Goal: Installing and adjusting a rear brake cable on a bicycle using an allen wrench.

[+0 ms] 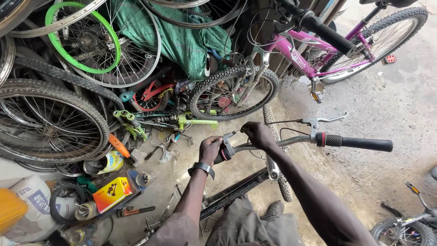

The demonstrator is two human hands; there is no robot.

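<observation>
A bicycle's silver handlebar (pixel 291 140) runs across the middle of the head view, with a black grip at its right end (pixel 364 144). My left hand (pixel 210 149) is closed around the left grip and the brake lever mount (pixel 227 146). My right hand (pixel 257 134) pinches a thin black cable (pixel 284 121) at that left brake lever. The cable runs right toward the silver right brake lever (pixel 325 121). A black watch sits on my left wrist. The bicycle's black frame tube (pixel 236 193) slopes down between my knees.
A pink bicycle (pixel 314 50) stands behind, front wheel (pixel 233 93) near the handlebar. Stacked wheels and tyres (pixel 50 123) fill the left. Tools, a yellow box (pixel 109 193), tins and a wrench (pixel 134 211) litter the floor. Another small bicycle wheel (pixel 403 230) sits bottom right.
</observation>
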